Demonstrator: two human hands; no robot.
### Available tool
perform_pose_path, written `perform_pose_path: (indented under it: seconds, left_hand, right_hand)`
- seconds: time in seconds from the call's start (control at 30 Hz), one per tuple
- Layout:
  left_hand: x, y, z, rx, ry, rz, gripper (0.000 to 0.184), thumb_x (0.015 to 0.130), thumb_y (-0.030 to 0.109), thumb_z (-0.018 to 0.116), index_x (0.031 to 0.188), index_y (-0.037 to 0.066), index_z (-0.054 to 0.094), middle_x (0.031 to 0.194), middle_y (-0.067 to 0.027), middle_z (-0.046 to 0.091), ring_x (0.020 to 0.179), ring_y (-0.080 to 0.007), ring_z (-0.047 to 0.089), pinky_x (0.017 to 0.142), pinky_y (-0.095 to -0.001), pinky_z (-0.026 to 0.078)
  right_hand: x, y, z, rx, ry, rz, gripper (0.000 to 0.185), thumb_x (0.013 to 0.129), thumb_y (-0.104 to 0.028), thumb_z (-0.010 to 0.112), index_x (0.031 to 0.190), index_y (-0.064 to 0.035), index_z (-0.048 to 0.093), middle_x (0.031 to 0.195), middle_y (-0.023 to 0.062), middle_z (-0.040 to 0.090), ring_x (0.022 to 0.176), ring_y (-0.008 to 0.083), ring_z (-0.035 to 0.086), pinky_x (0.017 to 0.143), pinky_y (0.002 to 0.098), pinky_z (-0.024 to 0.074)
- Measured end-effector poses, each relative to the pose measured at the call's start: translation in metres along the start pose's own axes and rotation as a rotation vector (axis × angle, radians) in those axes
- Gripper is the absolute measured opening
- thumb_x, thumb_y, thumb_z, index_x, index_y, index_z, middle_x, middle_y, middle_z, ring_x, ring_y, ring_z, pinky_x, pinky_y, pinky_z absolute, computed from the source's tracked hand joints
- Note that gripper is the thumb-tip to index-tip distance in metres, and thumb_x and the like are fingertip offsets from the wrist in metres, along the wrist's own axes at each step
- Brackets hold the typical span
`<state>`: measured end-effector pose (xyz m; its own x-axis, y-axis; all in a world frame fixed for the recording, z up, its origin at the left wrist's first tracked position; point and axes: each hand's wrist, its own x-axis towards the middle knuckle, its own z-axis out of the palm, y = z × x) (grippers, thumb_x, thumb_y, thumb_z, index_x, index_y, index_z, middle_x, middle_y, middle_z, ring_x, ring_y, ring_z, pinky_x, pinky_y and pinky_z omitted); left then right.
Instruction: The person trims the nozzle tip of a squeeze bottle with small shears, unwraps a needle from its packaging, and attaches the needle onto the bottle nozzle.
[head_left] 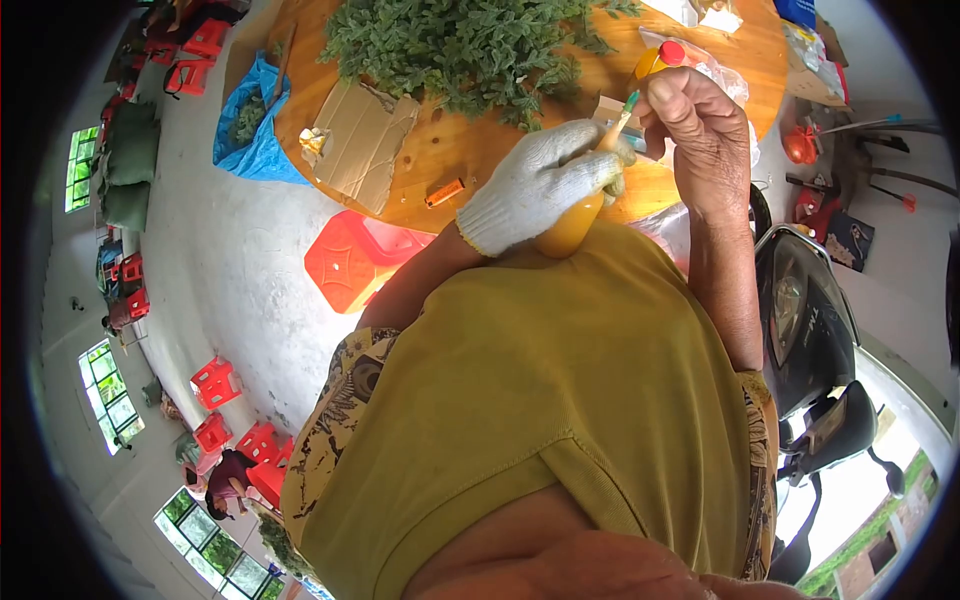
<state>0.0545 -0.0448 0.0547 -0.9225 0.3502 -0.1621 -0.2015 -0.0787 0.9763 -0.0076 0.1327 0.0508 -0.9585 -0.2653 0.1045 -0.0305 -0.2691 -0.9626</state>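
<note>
My left hand (540, 185), in a white knit glove, is closed around a yellow squeeze bottle (568, 232) held upright close to my shirt. Its pale tapered nozzle (618, 125) sticks up past the glove and ends in a green tip. Bare and pinched, my right hand (708, 140) is just right of that tip; whatever sits between its thumb and fingers is hidden. Behind the hands stands another yellow bottle with a red cap (671, 53). A heap of green artificial foliage (450, 50) covers the far part of the wooden table (400, 200).
Flattened cardboard (362, 145) and a small orange packet (445, 193) lie on the table's left side. A blue plastic bag (255, 125) hangs by its edge. Below is a red stool (345, 262). On the right stands a motorbike (805, 330). A person (232, 478) sits far back left.
</note>
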Motion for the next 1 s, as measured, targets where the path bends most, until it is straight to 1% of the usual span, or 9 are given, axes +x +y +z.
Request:
perform_pose_path:
  seconds: [0.07, 0.23, 0.3, 0.5, 0.57, 0.67, 0.77, 0.87, 1.0]
  left_hand:
    - [-0.001, 0.002, 0.002, 0.007, 0.045, -0.011, 0.024, 0.092, 0.011, 0.059, 0.111, -0.004, 0.063, 0.089, -0.0075, 0.065, 0.08, -0.0113, 0.06, 0.074, -0.0276, 0.051]
    - [0.002, -0.002, -0.001, 0.238, 0.232, 0.05, 0.019, 0.091, 0.012, 0.064, 0.103, -0.003, 0.067, 0.084, -0.0055, 0.065, 0.075, -0.0085, 0.058, 0.068, -0.0256, 0.048]
    - [0.004, -0.001, 0.001, 0.343, 0.315, 0.155, 0.02, 0.09, 0.017, 0.067, 0.101, 0.0, 0.07, 0.075, -0.0044, 0.065, 0.069, -0.0064, 0.057, 0.063, -0.0255, 0.047]
    - [0.008, -0.009, 0.006, 0.357, 0.403, 0.212, 0.023, 0.087, 0.016, 0.072, 0.104, 0.002, 0.07, 0.076, -0.0058, 0.064, 0.067, -0.0077, 0.057, 0.06, -0.0266, 0.046]
    - [0.008, -0.008, 0.007, 0.435, 0.431, 0.232, 0.021, 0.087, 0.017, 0.073, 0.102, 0.002, 0.07, 0.077, -0.0077, 0.065, 0.066, -0.0109, 0.058, 0.06, -0.028, 0.047]
    - [0.008, -0.004, 0.007, 0.576, 0.46, 0.292, 0.018, 0.087, 0.018, 0.072, 0.097, 0.004, 0.069, 0.077, -0.0102, 0.065, 0.064, -0.0179, 0.06, 0.059, -0.0315, 0.047]
    - [0.009, -0.003, 0.006, 0.685, 0.473, 0.35, 0.015, 0.086, 0.019, 0.071, 0.093, 0.006, 0.069, 0.075, -0.0107, 0.064, 0.064, -0.0252, 0.061, 0.058, -0.0362, 0.048]
    - [0.013, -0.01, 0.004, 0.851, 0.527, 0.43, 0.013, 0.086, 0.021, 0.07, 0.089, 0.008, 0.067, 0.072, -0.0095, 0.063, 0.065, -0.029, 0.062, 0.058, -0.0401, 0.048]
    - [0.018, -0.02, -0.005, 1.049, 0.561, 0.492, 0.016, 0.078, 0.014, 0.076, 0.09, 0.006, 0.068, 0.073, -0.0109, 0.062, 0.064, -0.0288, 0.061, 0.055, -0.0366, 0.047]
  right_hand:
    - [-0.002, 0.0, 0.0, 0.054, 0.063, 0.02, 0.025, 0.093, -0.03, 0.068, 0.093, -0.0045, 0.069, 0.078, 0.0025, 0.068, 0.062, 0.0056, 0.055, 0.051, 0.0196, 0.0425]
    - [-0.016, 0.01, -0.004, -0.001, 0.028, 0.014, 0.014, 0.089, -0.006, 0.071, 0.103, -0.0026, 0.069, 0.084, 0.0014, 0.069, 0.068, 0.0036, 0.057, 0.052, 0.017, 0.0426]
    - [-0.02, 0.008, 0.002, -0.006, 0.037, 0.042, 0.015, 0.089, -0.007, 0.071, 0.103, -0.0021, 0.069, 0.084, 0.0016, 0.068, 0.065, 0.0044, 0.054, 0.052, 0.018, 0.0412]
    - [-0.02, 0.011, 0.017, -0.023, 0.077, -0.013, 0.015, 0.087, -0.005, 0.072, 0.102, -0.0016, 0.069, 0.084, -0.0007, 0.066, 0.064, 0.0025, 0.051, 0.052, 0.0174, 0.0383]
    - [-0.019, 0.014, 0.019, -0.078, 0.085, -0.037, 0.016, 0.087, -0.006, 0.073, 0.102, -0.0014, 0.069, 0.084, -0.0013, 0.065, 0.063, 0.002, 0.05, 0.052, 0.017, 0.0377]
    - [-0.019, 0.012, 0.021, -0.079, 0.104, 0.004, 0.008, 0.089, -0.001, 0.07, 0.097, 0.0008, 0.068, 0.085, 0.0007, 0.068, 0.076, 0.0051, 0.06, 0.071, 0.0199, 0.05]
    - [-0.018, 0.015, 0.024, -0.073, 0.119, -0.039, 0.014, 0.088, -0.006, 0.072, 0.101, -0.0004, 0.069, 0.082, -0.0014, 0.065, 0.062, 0.0018, 0.048, 0.052, 0.0168, 0.0368]
    - [-0.017, 0.016, 0.026, -0.09, 0.118, -0.017, 0.014, 0.089, -0.007, 0.072, 0.101, 0.0, 0.069, 0.08, -0.0014, 0.064, 0.06, 0.0018, 0.047, 0.052, 0.0168, 0.0363]
    - [-0.016, 0.014, 0.026, -0.11, 0.118, 0.009, 0.007, 0.092, -0.004, 0.068, 0.093, 0.0026, 0.067, 0.083, -0.0004, 0.067, 0.075, 0.0035, 0.058, 0.069, 0.0195, 0.0488]
